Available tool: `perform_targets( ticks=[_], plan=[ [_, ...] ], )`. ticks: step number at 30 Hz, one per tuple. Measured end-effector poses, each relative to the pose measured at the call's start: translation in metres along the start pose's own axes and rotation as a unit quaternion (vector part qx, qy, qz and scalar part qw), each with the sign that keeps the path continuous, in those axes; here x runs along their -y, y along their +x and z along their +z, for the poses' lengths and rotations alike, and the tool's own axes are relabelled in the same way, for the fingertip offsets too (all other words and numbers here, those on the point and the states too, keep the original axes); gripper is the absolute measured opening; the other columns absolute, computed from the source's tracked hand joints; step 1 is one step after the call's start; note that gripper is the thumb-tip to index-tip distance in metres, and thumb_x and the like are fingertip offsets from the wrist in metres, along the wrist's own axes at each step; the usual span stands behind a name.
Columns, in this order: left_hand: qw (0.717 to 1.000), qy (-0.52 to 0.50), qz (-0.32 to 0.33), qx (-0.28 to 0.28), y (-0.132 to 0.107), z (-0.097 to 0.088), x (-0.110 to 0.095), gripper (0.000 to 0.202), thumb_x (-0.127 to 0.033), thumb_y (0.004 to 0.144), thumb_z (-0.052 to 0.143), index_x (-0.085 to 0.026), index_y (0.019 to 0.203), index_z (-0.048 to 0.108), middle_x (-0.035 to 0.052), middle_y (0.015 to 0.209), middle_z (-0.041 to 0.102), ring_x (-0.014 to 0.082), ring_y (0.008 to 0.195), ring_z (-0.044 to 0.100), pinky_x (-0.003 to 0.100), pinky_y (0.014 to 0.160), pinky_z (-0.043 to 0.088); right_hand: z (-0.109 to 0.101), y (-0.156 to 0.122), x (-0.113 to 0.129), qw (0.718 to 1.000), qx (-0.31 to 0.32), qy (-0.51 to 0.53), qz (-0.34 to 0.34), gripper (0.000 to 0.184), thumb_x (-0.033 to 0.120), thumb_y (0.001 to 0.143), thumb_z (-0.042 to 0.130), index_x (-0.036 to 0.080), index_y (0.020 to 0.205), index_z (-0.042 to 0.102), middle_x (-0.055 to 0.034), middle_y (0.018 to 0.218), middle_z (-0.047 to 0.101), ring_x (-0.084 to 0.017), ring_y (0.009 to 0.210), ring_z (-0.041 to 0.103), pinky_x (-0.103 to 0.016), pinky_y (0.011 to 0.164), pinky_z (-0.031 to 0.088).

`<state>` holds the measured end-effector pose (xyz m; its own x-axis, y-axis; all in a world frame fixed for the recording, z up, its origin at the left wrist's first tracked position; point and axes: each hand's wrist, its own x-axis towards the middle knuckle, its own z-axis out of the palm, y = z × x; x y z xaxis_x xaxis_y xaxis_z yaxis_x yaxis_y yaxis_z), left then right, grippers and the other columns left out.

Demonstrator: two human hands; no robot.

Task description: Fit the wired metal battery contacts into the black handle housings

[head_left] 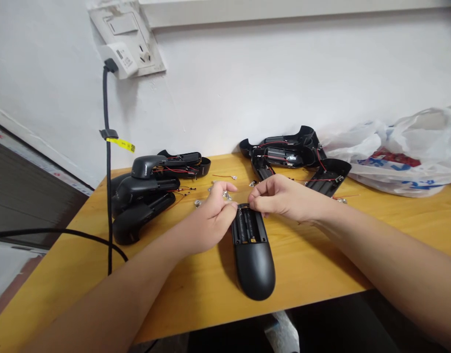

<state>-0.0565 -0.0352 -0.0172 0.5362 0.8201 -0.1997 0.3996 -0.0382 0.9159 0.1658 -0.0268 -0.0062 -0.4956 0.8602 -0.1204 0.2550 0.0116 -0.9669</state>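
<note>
A black plastic casing point(255, 269) with a rounded near end lies on the table in front of me. Its open compartment shows two dark slots side by side with small metal contacts. My left hand point(216, 218) is at the far left corner, thumb tip pressed on the rim and index finger curved above it; its lower fingers are hidden. Across from it, my right hand point(279, 198) pinches at the far right corner with thumb and forefinger. Whatever lies between those fingertips is too small to make out. Small metal contacts point(226, 195) lie loose just behind my left hand.
Several similar black casings with thin red wires are piled left point(144, 196) and back right point(284, 156). A white plastic bag point(394, 166) stands at the right. The black cable point(108, 196) hangs from a wall plug point(120, 60) past the wooden table's point(196, 304) left side.
</note>
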Motion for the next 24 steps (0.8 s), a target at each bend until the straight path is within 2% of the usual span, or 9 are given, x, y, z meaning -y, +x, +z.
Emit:
perform_targets(
  ticks=[5,12,19,24],
  plan=[
    [0.998,0.050,0.003,0.028,-0.003,-0.004,-0.007,0.033,-0.048,0.105,0.034,-0.029,0.132,0.032,-0.0039,0.080,0.048,0.0157,0.073,0.050,0.031,0.071,0.039,-0.001,0.000,-0.001,1.000,0.005,-0.015,0.010,0.021,0.030,0.076,0.068,0.019,0.059,0.062,0.0003,0.060,0.051,-0.012,0.057,0.038,-0.028,0.054,0.029],
    [0.997,0.044,0.005,0.059,-0.002,-0.006,-0.009,0.031,-0.047,0.105,0.033,-0.028,0.129,0.029,-0.0045,0.080,0.044,0.0151,0.074,0.047,0.030,0.070,0.040,0.000,0.000,0.001,0.999,0.013,-0.008,0.036,0.016,0.027,0.075,0.064,0.016,0.064,0.060,0.0014,0.061,0.049,-0.011,0.060,0.037,-0.028,0.058,0.028],
    [0.995,0.090,-0.005,0.050,-0.001,-0.009,-0.002,0.027,-0.044,0.104,0.032,-0.030,0.128,0.031,-0.0033,0.081,0.044,0.0165,0.074,0.045,0.031,0.068,0.036,0.003,-0.001,0.002,0.998,0.020,-0.028,0.045,0.018,0.027,0.076,0.061,0.015,0.062,0.058,0.0040,0.059,0.044,-0.009,0.058,0.032,-0.028,0.056,0.022],
    [0.998,0.033,0.003,0.056,0.003,-0.007,0.003,0.019,-0.034,0.102,0.036,-0.028,0.119,0.032,-0.0041,0.077,0.047,0.0160,0.071,0.047,0.029,0.065,0.035,0.007,0.000,0.003,0.999,0.002,-0.016,0.049,0.014,0.024,0.074,0.062,0.014,0.063,0.063,0.0019,0.059,0.053,-0.010,0.058,0.042,-0.026,0.057,0.031]
  ],
)
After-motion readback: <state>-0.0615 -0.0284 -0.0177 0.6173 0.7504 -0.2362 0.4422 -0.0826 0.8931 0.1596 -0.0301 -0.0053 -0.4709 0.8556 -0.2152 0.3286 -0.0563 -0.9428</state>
